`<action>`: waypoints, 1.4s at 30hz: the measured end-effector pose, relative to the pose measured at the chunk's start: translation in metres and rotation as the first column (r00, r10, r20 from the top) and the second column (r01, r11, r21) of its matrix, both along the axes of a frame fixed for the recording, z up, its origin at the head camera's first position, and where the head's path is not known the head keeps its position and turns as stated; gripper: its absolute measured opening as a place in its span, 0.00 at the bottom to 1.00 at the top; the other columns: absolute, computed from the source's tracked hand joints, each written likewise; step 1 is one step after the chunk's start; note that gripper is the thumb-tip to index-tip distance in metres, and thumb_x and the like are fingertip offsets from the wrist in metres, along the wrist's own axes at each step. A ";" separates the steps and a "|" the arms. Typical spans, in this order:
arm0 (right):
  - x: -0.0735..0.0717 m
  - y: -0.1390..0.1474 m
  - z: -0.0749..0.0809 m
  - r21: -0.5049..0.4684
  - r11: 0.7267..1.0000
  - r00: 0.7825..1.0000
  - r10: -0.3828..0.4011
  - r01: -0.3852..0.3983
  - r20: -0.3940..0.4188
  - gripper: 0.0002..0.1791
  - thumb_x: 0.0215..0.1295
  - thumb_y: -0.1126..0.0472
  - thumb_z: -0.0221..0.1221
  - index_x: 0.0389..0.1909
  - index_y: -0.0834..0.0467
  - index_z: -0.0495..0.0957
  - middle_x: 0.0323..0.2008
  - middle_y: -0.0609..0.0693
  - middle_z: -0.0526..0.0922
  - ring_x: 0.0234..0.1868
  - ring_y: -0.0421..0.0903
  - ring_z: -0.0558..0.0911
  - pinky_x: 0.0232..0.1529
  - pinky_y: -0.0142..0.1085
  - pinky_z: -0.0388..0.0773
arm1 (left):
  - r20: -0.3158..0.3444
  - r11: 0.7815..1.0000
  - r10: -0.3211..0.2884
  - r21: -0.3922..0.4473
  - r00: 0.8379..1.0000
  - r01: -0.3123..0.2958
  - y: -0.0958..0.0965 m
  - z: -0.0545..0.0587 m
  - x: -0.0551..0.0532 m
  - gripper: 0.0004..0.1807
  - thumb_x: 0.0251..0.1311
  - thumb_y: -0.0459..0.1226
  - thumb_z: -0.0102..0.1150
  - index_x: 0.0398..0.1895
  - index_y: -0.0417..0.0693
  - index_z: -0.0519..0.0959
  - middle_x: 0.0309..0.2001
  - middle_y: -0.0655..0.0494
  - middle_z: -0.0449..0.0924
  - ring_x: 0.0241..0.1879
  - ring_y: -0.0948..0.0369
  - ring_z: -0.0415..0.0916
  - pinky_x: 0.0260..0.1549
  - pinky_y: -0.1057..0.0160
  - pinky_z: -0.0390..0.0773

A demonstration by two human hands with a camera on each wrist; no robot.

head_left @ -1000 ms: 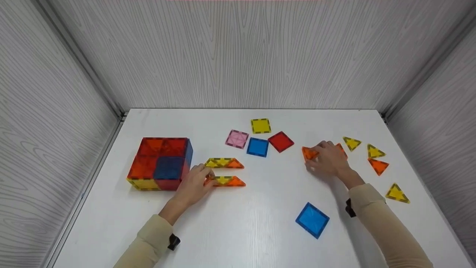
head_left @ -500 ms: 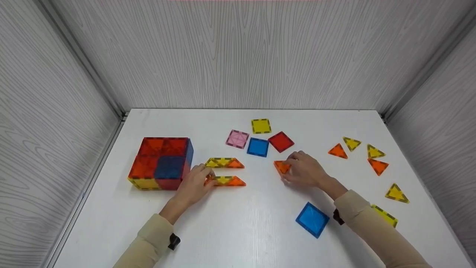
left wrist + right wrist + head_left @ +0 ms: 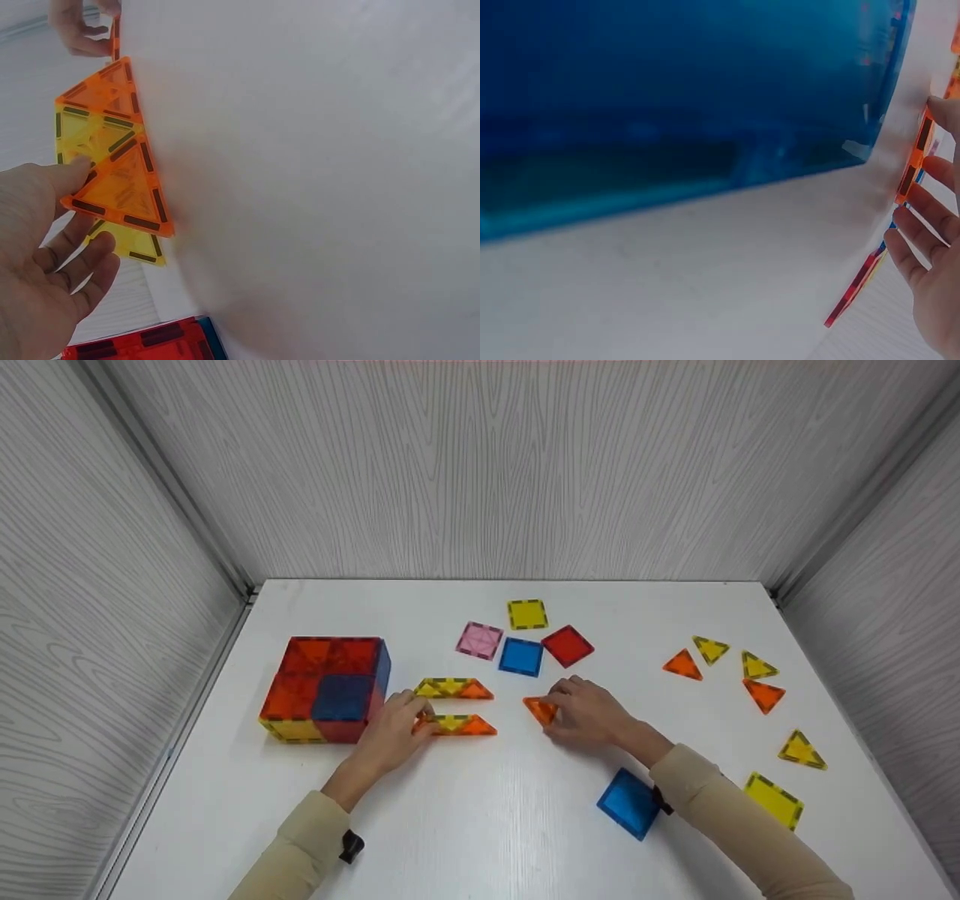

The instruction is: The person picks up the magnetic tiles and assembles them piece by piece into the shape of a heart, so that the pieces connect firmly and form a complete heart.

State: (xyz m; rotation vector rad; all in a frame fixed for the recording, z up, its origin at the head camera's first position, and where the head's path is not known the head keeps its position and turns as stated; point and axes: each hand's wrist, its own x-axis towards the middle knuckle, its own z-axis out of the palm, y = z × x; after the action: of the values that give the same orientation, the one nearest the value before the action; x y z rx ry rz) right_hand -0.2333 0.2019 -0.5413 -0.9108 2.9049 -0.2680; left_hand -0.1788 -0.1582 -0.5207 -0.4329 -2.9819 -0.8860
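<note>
My left hand pinches an orange triangular magnetic tile at the left end of a row of upright triangles, thumb on one face. The row's yellow and orange tiles extend to the right. Behind it stands a similar row, its left end beside my fingers. To the right of both rows, my right hand holds another orange triangular tile between thumb and fingers. Its edge shows in the right wrist view, where the fingers partly hide it.
A box of red, blue and yellow tiles stands at left. Behind the hands lie pink, yellow, blue and red squares. A blue square lies under my right wrist. Several triangles and a yellow square lie right.
My right hand has moved left across the table with the orange triangular tile, leaving another orange triangle uncovered at the right. The left hand has stayed in place.
</note>
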 end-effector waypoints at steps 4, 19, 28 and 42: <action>0.001 0.001 0.000 0.007 1.000 1.000 0.005 -0.006 0.018 0.30 0.69 0.41 0.67 0.68 0.47 0.79 0.61 0.51 0.82 0.61 0.50 0.79 0.61 0.49 0.83 | 0.014 1.000 0.008 -0.012 1.000 -0.008 0.001 0.004 0.001 0.14 0.66 0.45 0.72 0.49 0.52 0.82 0.46 0.52 0.81 0.49 0.56 0.76 0.53 0.56 0.83; -0.009 0.078 0.009 -0.115 0.973 0.974 -0.211 0.201 -0.080 0.29 0.69 0.43 0.67 0.65 0.55 0.80 0.63 0.60 0.82 0.63 0.60 0.80 0.62 0.57 0.83 | -0.228 0.979 -0.202 -0.043 0.952 0.198 0.077 0.027 0.003 0.22 0.69 0.49 0.68 0.58 0.46 0.82 0.53 0.48 0.82 0.58 0.53 0.77 0.61 0.53 0.82; -0.025 0.145 0.004 -0.147 0.896 0.901 -0.430 0.419 -0.049 0.31 0.74 0.45 0.62 0.69 0.61 0.76 0.64 0.68 0.77 0.62 0.67 0.77 0.63 0.64 0.78 | -0.082 0.942 -0.295 -0.190 0.952 0.275 0.133 0.010 -0.011 0.28 0.73 0.52 0.63 0.68 0.47 0.78 0.59 0.48 0.82 0.60 0.53 0.77 0.62 0.57 0.82; -0.035 0.180 -0.002 -0.119 0.798 0.807 -0.586 0.591 0.079 0.36 0.76 0.43 0.57 0.74 0.63 0.68 0.70 0.77 0.65 0.66 0.75 0.69 0.64 0.70 0.71 | 0.089 0.933 -0.216 -0.274 0.972 0.233 0.173 -0.012 -0.028 0.30 0.73 0.52 0.62 0.71 0.49 0.74 0.62 0.48 0.75 0.61 0.53 0.72 0.64 0.56 0.79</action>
State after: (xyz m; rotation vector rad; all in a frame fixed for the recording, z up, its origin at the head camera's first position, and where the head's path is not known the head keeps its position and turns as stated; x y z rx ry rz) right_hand -0.2685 0.3816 -0.5429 0.0352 3.0754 -0.5227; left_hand -0.2073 0.0148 -0.5330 -0.7804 -3.1689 -0.4822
